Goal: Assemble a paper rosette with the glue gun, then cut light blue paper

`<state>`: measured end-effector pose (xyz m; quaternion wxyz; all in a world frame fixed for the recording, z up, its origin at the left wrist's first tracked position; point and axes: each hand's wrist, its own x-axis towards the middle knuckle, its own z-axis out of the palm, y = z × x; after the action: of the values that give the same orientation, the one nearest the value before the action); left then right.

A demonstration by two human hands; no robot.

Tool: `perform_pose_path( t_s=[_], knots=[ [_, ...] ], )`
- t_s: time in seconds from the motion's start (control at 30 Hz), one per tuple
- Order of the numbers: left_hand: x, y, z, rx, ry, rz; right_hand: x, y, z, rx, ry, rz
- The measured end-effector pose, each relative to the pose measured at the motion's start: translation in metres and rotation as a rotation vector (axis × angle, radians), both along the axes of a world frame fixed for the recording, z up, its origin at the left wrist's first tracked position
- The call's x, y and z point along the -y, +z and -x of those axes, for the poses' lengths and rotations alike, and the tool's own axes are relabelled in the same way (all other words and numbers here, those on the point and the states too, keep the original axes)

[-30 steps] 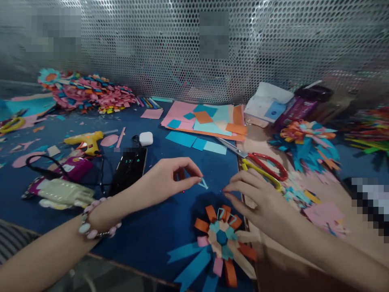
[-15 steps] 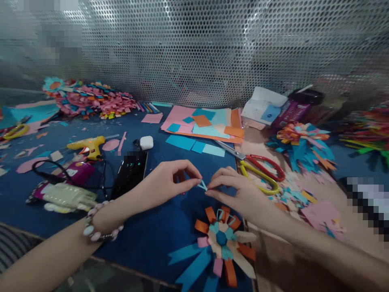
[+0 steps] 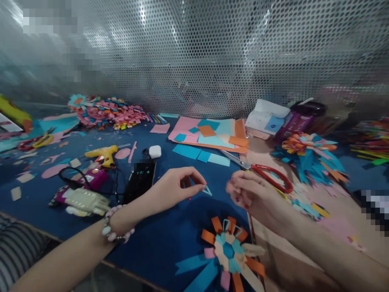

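Observation:
Between the thumb and forefinger of my left hand is a narrow light-blue paper strip, bent into a small pointed loop. My right hand is a little to the right, apart from the strip. Its fingers are curled in and slightly blurred, and nothing shows in them. Below both hands lies a paper flower rosette with orange, pink and cream loops, a blue centre and blue ribbon tails. Two thin light-blue loops stand at its upper edge. Scissors with red and yellow handles lie behind my right hand, partly hidden.
A yellow glue gun, a phone and a white earbud case lie left of my hands. Coloured sheets are stacked at the back. Another rosette and paper scraps lie at right. A perforated metal panel stands behind.
My right hand has let go of the light-blue strip and moved right, its fingers curling in. My left hand keeps hold of the strip. The whole view has shifted slightly.

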<state>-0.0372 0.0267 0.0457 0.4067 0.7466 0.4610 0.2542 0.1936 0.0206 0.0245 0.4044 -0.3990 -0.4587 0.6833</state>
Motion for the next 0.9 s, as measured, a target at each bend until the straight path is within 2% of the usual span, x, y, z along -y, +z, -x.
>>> perform_pose_path(
  t_s=[0.07, 0.13, 0.23, 0.3, 0.43, 0.53, 0.6, 0.77, 0.83, 0.9],
  knots=[
    [0.0, 0.0, 0.0, 0.024, -0.004, -0.011, -0.004, 0.004, -0.004, 0.195, 0.003, -0.139],
    [-0.001, -0.001, 0.0, 0.043, -0.011, -0.019, -0.011, 0.005, -0.009, 0.469, 0.016, -0.372],
    [-0.002, -0.002, 0.002, 0.062, -0.007, -0.022, -0.028, -0.003, -0.014, 0.775, 0.039, -0.694],
    [-0.004, -0.001, 0.003, 0.069, 0.003, -0.033, -0.039, -0.01, -0.014, 0.88, 0.071, -0.809],
    [-0.007, 0.003, 0.008, 0.053, 0.039, -0.062, -0.05, -0.016, -0.012, 0.946, 0.231, -0.817],
    [-0.012, 0.006, 0.013, 0.047, 0.05, -0.082, -0.051, -0.011, -0.014, 0.958, 0.329, -0.803],
    [-0.015, 0.007, 0.018, 0.056, 0.057, -0.1, -0.051, -0.005, -0.018, 0.99, 0.348, -0.82],
    [-0.022, 0.013, 0.026, 0.082, 0.121, -0.154, -0.065, 0.002, -0.016, 1.028, 0.287, -0.904],
    [-0.023, 0.016, 0.026, 0.134, 0.156, -0.173, -0.081, 0.003, 0.001, 1.007, 0.204, -0.936],
    [-0.023, 0.019, 0.024, 0.235, 0.2, -0.193, -0.101, 0.005, 0.032, 0.945, 0.146, -0.966]
  ],
)
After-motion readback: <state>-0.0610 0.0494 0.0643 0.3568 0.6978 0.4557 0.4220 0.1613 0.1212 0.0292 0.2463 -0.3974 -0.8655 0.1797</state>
